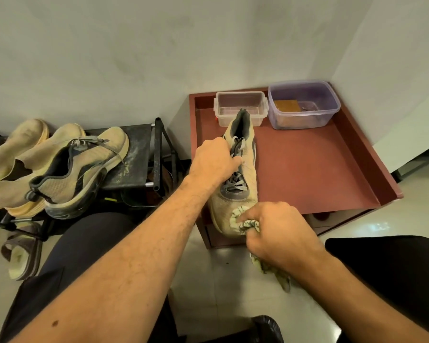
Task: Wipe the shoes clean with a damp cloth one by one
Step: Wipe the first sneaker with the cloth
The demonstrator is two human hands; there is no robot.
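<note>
At centre frame the left hand [213, 162] grips the shoe [235, 184] mid-length, its long axis running up-frame, while the right hand [280, 233] pinches the cloth [245, 222] against the near toe.

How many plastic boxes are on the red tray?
2. A clear box stands at the back of the tray, just behind the shoe; a purple-tinted box stands to its right, in the back corner.

Person is wearing dark navy trousers; both forearms are showing bare, no sleeves in view. Left hand [212, 161] and right hand [281, 233] are wearing no gloves, rings or watch.
</note>
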